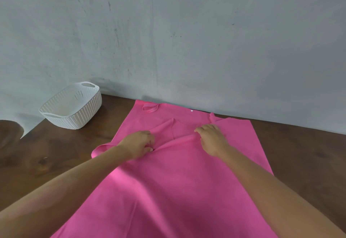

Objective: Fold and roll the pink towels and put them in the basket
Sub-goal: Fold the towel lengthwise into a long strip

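I've got 1 large pink cloth towel (179,172) spread on the dark brown wooden table (56,159), far edge up against the grey wall (168,31). Both my hands are on a raised fold running across its far half. Left hand (139,145): fingers curled, pinching a bunch of the pink fabric at the fold. Right hand (212,137): fingers bent down over the ridge of the fold, gripping it. Left edge of the towel is flipped up near my left forearm. A pink hanging loop (149,108) and a small white dot (191,110) sit near the far edge. White perforated plastic basket (74,106) with 2 handle cutouts stands far left on the table, well apart from the towel, nothing visible inside.
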{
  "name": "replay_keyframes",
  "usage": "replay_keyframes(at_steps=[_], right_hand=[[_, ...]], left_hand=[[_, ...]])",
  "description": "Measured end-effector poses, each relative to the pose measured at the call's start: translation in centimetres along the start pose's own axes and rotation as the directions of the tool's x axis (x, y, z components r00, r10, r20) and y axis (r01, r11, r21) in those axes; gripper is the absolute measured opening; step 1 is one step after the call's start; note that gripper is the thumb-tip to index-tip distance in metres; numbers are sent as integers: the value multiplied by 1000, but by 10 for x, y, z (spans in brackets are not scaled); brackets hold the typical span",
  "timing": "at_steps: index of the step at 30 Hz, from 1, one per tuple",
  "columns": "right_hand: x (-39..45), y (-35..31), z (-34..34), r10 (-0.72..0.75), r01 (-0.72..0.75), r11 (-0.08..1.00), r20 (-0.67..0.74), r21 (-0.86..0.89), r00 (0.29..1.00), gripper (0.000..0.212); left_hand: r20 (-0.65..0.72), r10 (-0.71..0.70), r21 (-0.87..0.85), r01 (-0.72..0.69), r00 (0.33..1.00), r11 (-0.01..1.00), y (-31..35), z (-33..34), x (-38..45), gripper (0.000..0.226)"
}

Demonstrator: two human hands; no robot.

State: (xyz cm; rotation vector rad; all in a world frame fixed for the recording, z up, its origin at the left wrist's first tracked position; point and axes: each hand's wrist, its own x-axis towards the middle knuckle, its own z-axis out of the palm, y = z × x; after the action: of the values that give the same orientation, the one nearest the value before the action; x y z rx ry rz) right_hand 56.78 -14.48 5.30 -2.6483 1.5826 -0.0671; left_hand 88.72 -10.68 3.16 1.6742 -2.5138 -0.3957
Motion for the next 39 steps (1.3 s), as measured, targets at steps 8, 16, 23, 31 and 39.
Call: replay_keyframes(at_steps=[8, 16, 23, 31, 39], right_hand=[[-29, 22, 14, -156, 138, 985, -198, -102, 968, 21], [-46, 23, 17, -84, 90, 996, -242, 16, 967, 34], [-22, 27, 7, -7, 24, 991, -126, 132, 992, 18], [5, 56, 13, 30, -29, 1000, -78, 9, 997, 49], [15, 105, -9, 128, -128, 991, 4, -31, 992, 47]], left_hand=[[-206, -166, -89, 150, 964, 985, -5, -27, 31, 13], [-74, -263, -222, 241, 962, 945, -3, -11, 73, 16], [-200, -340, -235, 292, 919, 927, -21, -15, 100, 30], [-310, -466, -348, 357, 829, 867, -45, -18, 125, 34], [-406, -527, -337, 414, 746, 846, -87, -17, 137, 14]])
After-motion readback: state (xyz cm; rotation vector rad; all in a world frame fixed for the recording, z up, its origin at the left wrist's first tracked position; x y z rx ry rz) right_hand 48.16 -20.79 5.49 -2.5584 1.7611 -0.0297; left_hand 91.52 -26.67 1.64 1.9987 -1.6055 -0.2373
